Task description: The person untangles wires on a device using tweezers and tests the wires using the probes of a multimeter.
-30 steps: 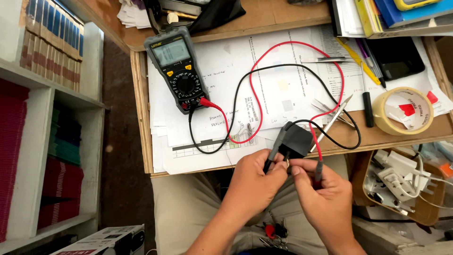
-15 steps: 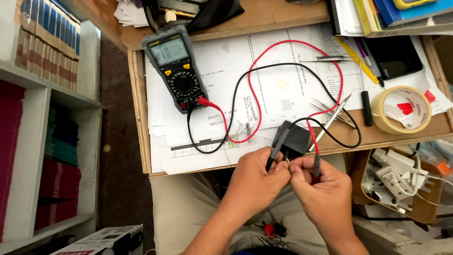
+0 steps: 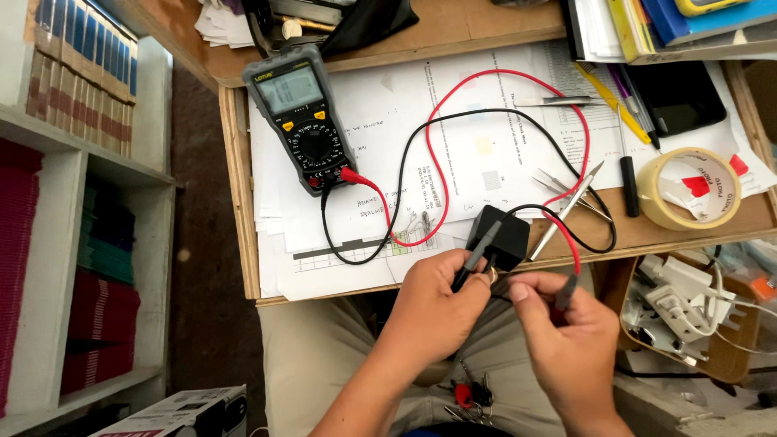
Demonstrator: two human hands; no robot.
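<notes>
Standing at the far left, a white bookshelf (image 3: 48, 243) leaves only a dark strip of floor between itself and the desk (image 3: 235, 178), whose left edge runs straight down beside it. A multimeter (image 3: 303, 121) lies on the papers (image 3: 453, 137) near that edge, its red lead (image 3: 502, 81) and black lead (image 3: 477, 121) looping rightward across the sheets. Compared with a moment ago, little has shifted — both hands have drawn slightly closer at the front edge, which suggests the probing is settling onto its contact. The left hand (image 3: 433, 303) has its fingers closed around the black probe (image 3: 477, 251), the tip pressed to a small black adapter (image 3: 500, 236) resting right at the desk's front lip. The right hand (image 3: 566, 340) pinches the red probe (image 3: 566, 291) just beside it. Tweezers (image 3: 566, 186), a tape roll (image 3: 692, 190) and a box of plugs (image 3: 680, 307) crowd the right — free room lies mostly over the lap
</notes>
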